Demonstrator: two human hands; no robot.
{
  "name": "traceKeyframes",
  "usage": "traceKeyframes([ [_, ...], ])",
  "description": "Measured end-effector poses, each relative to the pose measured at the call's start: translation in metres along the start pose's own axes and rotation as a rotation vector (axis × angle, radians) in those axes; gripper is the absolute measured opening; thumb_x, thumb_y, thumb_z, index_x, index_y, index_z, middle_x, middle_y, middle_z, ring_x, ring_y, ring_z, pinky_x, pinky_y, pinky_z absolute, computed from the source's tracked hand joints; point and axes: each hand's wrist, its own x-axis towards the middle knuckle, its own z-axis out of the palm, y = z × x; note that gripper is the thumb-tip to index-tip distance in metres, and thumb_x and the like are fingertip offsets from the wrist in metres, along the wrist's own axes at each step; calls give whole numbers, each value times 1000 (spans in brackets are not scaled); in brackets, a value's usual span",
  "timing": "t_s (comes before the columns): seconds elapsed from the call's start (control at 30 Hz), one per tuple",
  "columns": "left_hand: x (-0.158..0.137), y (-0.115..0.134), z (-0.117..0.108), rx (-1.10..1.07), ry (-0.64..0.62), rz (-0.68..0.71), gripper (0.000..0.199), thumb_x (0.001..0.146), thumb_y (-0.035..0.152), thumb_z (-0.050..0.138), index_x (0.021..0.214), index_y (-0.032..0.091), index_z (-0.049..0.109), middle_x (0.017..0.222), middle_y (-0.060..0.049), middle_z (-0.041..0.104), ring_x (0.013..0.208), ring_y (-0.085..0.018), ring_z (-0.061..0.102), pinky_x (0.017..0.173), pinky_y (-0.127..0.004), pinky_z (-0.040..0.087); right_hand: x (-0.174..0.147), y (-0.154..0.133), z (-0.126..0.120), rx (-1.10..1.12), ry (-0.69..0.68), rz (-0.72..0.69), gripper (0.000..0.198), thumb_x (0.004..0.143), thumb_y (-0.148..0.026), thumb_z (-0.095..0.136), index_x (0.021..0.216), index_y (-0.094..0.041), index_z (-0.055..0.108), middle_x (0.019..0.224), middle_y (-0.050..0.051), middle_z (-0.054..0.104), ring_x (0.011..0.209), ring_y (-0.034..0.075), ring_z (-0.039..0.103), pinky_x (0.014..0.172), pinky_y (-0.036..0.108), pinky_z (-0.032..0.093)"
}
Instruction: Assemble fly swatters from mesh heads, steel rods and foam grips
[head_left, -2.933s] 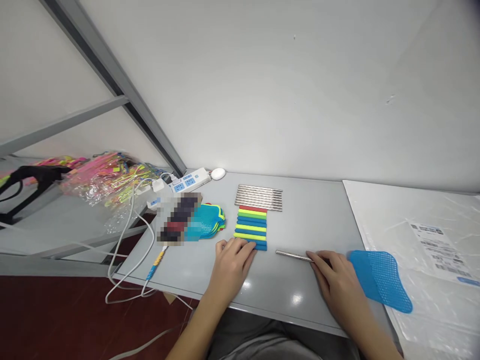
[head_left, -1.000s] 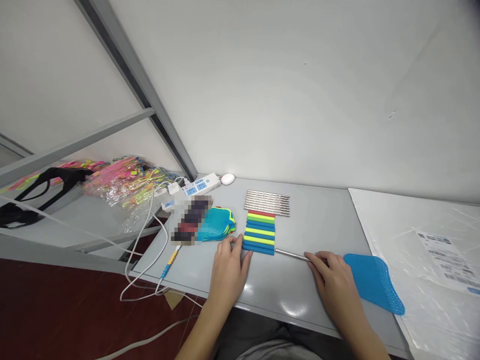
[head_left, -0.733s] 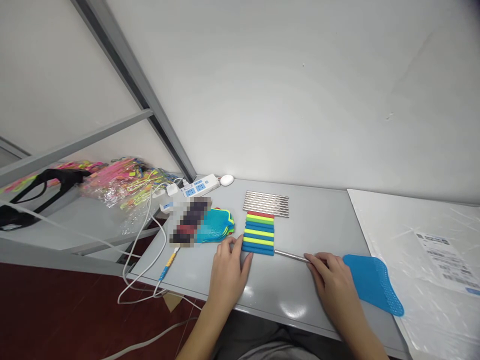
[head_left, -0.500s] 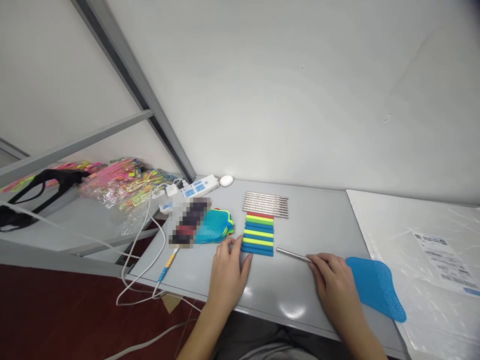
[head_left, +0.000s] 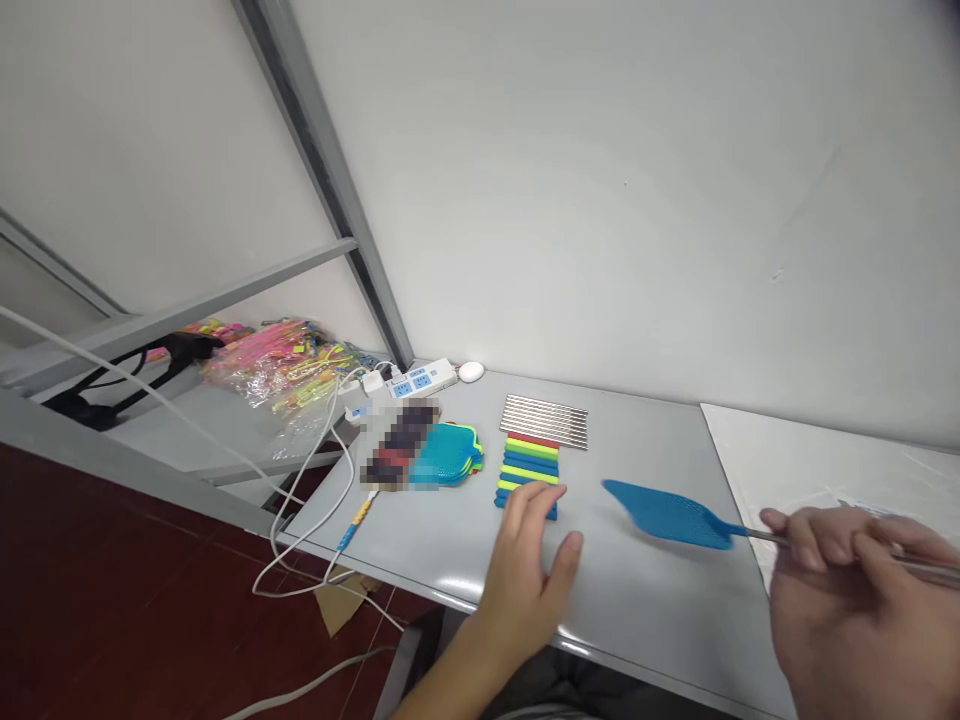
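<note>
In the head view my right hand is closed around the metal rod of a blue fly swatter, held above the table at the right. The swatter's flat perforated head points left. My left hand has its thumb and fingers apart with nothing between them. Its fingertips reach over the lower end of a row of blue, yellow, green and red tubes; whether they touch cannot be seen. Behind the tubes lies a row of thin metal rods. Left of them is a stack of blue and yellow swatter heads.
A blurred-out object lies against the stack. Behind it are a white power strip, a white oval object and loose cables. White plastic wrapping covers the right side. Bagged colourful items sit beyond the metal frame.
My right hand has lifted the rod with the blue swatter head off the table and moved right, turning the head to the left. My left hand has shifted right, its fingers over the tubes.
</note>
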Motion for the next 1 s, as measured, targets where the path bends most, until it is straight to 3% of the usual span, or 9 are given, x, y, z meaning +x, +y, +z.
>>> traceKeyframes([
  [0.1, -1, 20, 17, -423, -106, -233, 55, 95, 44, 47, 145, 25, 33, 139, -15, 47, 118, -24, 53, 100, -41, 45, 0, -1, 9, 431, 9, 290, 10, 86, -18, 46, 80, -26, 48, 59, -7, 18, 51, 13, 19, 50, 30, 27],
  [0.2, -2, 29, 18, -617, -198, -330, 54, 92, 50, 51, 139, 25, 44, 129, -11, 58, 111, -24, 59, 94, -39, 47, -5, 8, 11, 695, 68, 501, 8, 83, -17, 51, 79, -22, 48, 57, -8, 18, 51, 12, 16, 49, 26, 24],
  [0.37, 0, 29, 9, -431, -184, -409, 39, 87, 53, 57, 88, 17, 72, 90, -7, 73, 91, -24, 65, 84, -33, 51, -18, 23, 11, 709, 37, 616, 5, 86, -21, 51, 82, -22, 49, 55, -10, 19, 48, 11, 19, 52, 26, 36],
  [0.57, 5, 37, 24, -551, -4, -553, 49, 78, 60, 64, 87, 13, 70, 77, -6, 73, 72, -22, 68, 68, -31, 56, -29, 29, 20, 617, -34, 559, 6, 91, -29, 44, 88, -26, 47, 60, -6, 44, 77, 19, 61, 91, 49, 48],
  [0.73, 16, 40, 21, -610, 9, -612, 52, 71, 60, 71, 90, 11, 72, 78, -9, 74, 70, -24, 70, 65, -32, 57, -18, 38, 7, 560, -169, 601, 20, 91, -34, 46, 105, -22, 54, 107, 9, 64, 107, 25, 62, 95, 52, 46],
  [0.8, 22, 37, 14, -632, 39, -623, 56, 70, 60, 73, 97, 11, 71, 82, -10, 75, 71, -25, 71, 65, -34, 58, -11, 45, -9, 406, -84, 501, 27, 92, -38, 47, 114, -22, 53, 110, 10, 61, 106, 25, 62, 95, 51, 46],
  [0.9, 31, 30, 1, -596, 147, -596, 61, 67, 61, 74, 101, 11, 70, 84, -11, 75, 73, -26, 71, 64, -35, 59, 2, 45, -37, -30, 235, 73, 36, 90, -35, 57, 122, -25, 46, 107, 7, 56, 107, 24, 59, 97, 51, 42],
  [0.93, 34, 28, -3, -560, 167, -572, 61, 67, 61, 74, 100, 11, 70, 84, -11, 75, 73, -26, 71, 64, -35, 59, 7, 41, -44, -232, 260, -112, 40, 88, -33, 61, 123, -26, 46, 110, 9, 55, 110, 26, 56, 98, 52, 40],
  [1.0, 40, 26, -11, -453, 173, -498, 55, 67, 59, 75, 95, 11, 72, 83, -10, 75, 75, -26, 71, 67, -35, 59, 17, 29, -50, -632, 40, -431, 37, 86, -32, 66, 120, -26, 53, 114, 12, 56, 114, 31, 53, 98, 53, 37],
])
